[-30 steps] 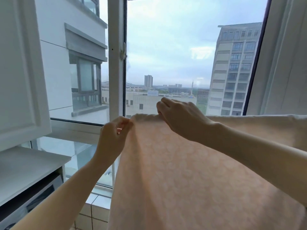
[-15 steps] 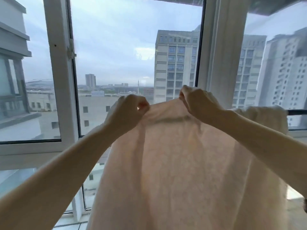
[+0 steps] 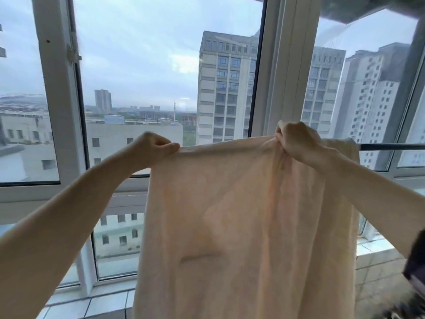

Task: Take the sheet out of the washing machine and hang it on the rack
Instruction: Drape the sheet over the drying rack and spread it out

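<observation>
A pale peach sheet (image 3: 241, 215) hangs draped over a dark horizontal rack bar (image 3: 391, 147), which shows only to the right of the cloth. My left hand (image 3: 153, 149) pinches the sheet's top edge at its left end. My right hand (image 3: 296, 143) grips a bunched fold of the top edge further right. The top edge is pulled taut between the two hands. The cloth falls straight down past the bottom of the view, and the bar beneath it is hidden.
Large white-framed windows (image 3: 273, 88) stand right behind the rack, with tall buildings outside. A tiled sill (image 3: 92, 305) runs along the bottom left. A dark object (image 3: 414, 261) sits at the right edge.
The hands have spread apart along the top edge, stretching the sheet wider over the bar. The view has swung right, away from the white cabinet and machine on the left.
</observation>
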